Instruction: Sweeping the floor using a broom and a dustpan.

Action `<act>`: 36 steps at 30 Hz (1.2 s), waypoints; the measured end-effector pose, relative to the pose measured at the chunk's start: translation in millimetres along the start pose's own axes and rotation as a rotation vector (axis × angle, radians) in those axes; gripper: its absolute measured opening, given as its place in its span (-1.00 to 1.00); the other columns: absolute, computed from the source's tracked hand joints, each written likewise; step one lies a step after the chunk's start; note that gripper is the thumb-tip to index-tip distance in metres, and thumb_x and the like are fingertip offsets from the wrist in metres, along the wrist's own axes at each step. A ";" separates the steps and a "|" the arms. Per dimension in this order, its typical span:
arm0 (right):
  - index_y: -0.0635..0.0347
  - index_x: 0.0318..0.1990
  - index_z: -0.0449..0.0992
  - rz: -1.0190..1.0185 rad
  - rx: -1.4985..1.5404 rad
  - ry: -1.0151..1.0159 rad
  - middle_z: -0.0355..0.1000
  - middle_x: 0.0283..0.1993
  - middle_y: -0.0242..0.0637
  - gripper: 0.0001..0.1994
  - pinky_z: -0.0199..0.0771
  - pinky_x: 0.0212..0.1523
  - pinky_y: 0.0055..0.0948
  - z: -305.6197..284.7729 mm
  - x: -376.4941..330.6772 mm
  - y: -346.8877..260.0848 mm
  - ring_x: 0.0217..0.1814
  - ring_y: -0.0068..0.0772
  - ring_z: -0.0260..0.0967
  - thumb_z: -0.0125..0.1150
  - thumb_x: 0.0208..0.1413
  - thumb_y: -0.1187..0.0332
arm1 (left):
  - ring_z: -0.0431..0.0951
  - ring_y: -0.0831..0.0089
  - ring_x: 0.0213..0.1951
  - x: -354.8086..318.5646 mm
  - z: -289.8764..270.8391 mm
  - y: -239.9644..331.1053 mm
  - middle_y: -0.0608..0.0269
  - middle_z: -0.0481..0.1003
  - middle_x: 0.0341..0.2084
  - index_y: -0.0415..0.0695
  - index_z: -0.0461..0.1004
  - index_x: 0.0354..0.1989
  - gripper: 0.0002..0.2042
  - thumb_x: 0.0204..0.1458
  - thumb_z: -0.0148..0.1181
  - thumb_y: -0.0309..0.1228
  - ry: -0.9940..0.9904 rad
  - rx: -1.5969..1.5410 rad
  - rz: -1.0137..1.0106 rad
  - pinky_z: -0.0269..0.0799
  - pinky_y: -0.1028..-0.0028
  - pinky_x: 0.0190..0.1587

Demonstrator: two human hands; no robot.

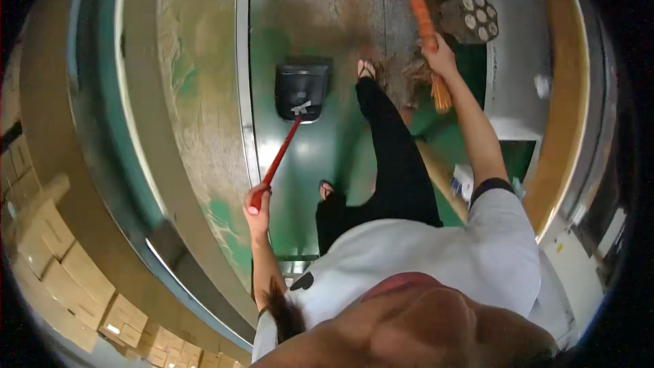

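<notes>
Green floor point(340, 133) shows through a good deal of brown staining in this narrow space, closed in by long panels that bend around on both sides. At the far left, cardboard boxes point(78, 276) sit stacked beyond the panels; nearer in, a pale metal strip point(244, 61) runs along the floor. Just beside that strip is the left hand point(259, 206), fingers curled snugly around the top of a slanting red handle point(281, 157), forearm reaching forward from the body. The handle leads to a black dustpan point(300, 82) on the green floor; its length seems to let the pan sit down there without any crouching, and the hand near the end probably steadies its tilt. In the middle, the person's sandalled feet point(366, 68) stand apart, one ahead of the other, likely for balance. To the right, the right hand point(441, 58) is closed around an orange-red broom point(417, 7), arm stretched out well ahead, elbow nearly straight. Straw-coloured bristles point(442, 99) show just below the fist, while the orange length points away, apart from the pan. Farther right, a dark bundle with pale round ends point(480, 18) stands against a grey panel point(511, 71).
</notes>
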State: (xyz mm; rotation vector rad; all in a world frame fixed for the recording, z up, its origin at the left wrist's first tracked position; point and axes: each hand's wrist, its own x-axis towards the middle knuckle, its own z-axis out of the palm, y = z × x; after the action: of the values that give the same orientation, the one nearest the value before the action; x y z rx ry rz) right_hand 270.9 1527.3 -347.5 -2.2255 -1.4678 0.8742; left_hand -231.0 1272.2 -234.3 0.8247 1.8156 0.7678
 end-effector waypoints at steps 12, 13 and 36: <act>0.24 -0.27 0.47 0.119 -0.214 -0.150 0.45 -0.32 -0.02 -0.58 0.36 -0.23 -0.24 -1.2 469.2 66.4 -0.20 -0.05 0.40 0.07 -0.13 0.04 | 0.43 0.40 -0.18 183.4 148.1 129.7 0.02 0.39 -0.14 -0.25 0.39 -0.24 -0.83 -0.05 0.04 -0.59 -0.116 0.162 -0.031 0.33 0.53 -0.12; 0.24 -0.26 0.45 0.071 -0.281 -0.112 0.43 -0.30 0.02 -0.59 0.35 -0.21 -0.22 7.0 458.3 74.6 -0.18 0.00 0.38 0.07 -0.13 0.06 | 0.43 0.40 -0.18 192.7 158.0 132.8 0.03 0.40 -0.16 -0.23 0.39 -0.24 -0.82 -0.06 0.05 -0.59 -0.151 0.212 -0.006 0.33 0.53 -0.13; 0.06 0.21 0.01 0.198 0.056 -0.600 0.35 -0.20 0.13 -0.31 0.30 -0.09 -0.19 -46.5 -234.4 -104.0 -0.14 0.08 0.30 0.12 -0.15 0.28 | 0.48 0.39 -0.41 235.3 133.7 87.3 0.12 0.48 -0.50 -0.18 0.42 -0.32 -0.84 -0.09 0.13 -0.42 -0.451 0.288 0.354 0.35 0.49 -0.29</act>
State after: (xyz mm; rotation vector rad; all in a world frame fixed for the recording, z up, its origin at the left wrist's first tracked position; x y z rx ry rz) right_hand 162.6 1359.4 -180.0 -2.1949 -1.4306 1.7390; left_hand -161.5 1531.2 -328.7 1.4107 1.4044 0.4850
